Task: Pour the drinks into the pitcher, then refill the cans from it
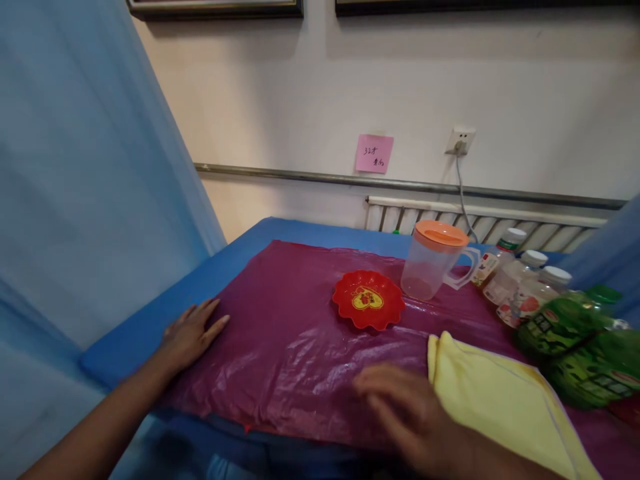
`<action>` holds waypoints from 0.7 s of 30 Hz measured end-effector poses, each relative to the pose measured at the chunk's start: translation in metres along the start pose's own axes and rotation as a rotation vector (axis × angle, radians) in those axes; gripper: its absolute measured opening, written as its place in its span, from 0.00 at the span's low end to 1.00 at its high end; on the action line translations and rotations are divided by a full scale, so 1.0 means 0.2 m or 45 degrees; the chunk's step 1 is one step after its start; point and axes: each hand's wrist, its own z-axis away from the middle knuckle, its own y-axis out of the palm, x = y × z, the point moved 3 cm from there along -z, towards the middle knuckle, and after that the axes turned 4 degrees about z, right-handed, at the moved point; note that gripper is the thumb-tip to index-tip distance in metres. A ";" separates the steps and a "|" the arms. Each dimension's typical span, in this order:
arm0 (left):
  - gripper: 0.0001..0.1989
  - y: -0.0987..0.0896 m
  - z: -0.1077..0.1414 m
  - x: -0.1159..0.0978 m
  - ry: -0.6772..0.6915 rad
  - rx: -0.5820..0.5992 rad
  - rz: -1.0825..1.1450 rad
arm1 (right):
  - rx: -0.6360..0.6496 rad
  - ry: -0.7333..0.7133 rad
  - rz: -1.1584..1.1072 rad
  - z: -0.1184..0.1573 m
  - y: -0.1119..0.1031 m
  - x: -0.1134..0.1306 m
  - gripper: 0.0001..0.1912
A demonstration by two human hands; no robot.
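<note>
My left hand (191, 333) rests flat on the left edge of a purple plastic sheet (260, 327), fingers stretched out and holding nothing. Low over the front of the sheet is my right hand (400, 403), slightly blurred. A gap shows between its thumb and fingers, and I see nothing in it. Close beside that hand, to the right, lies a folded yellow cloth (500, 393). Beyond the hands sits a red scalloped plate (341, 300) with a yellow printed pattern. A clear plastic pitcher (423, 270) with an orange lid stands upright behind the plate, to its right.
Several white-capped bottles (515, 280) stand at the right, next to green-labelled bottles (595, 367). Under the sheet is a blue table surface (295, 230). Blue curtains (100, 167) hang at both sides. A radiator (500, 217) and a plugged-in cord (463, 187) are at the wall.
</note>
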 end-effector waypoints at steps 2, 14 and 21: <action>0.38 -0.06 -0.01 0.00 -0.056 -0.067 -0.033 | -0.449 0.177 0.071 -0.04 -0.23 -0.10 0.14; 0.35 -0.18 -0.01 -0.89 0.498 -0.189 0.219 | -0.999 0.630 0.123 0.09 -0.54 -0.61 0.15; 0.24 -0.09 0.30 -1.33 0.832 0.139 0.514 | -0.713 0.599 0.299 0.26 -0.46 -0.51 0.13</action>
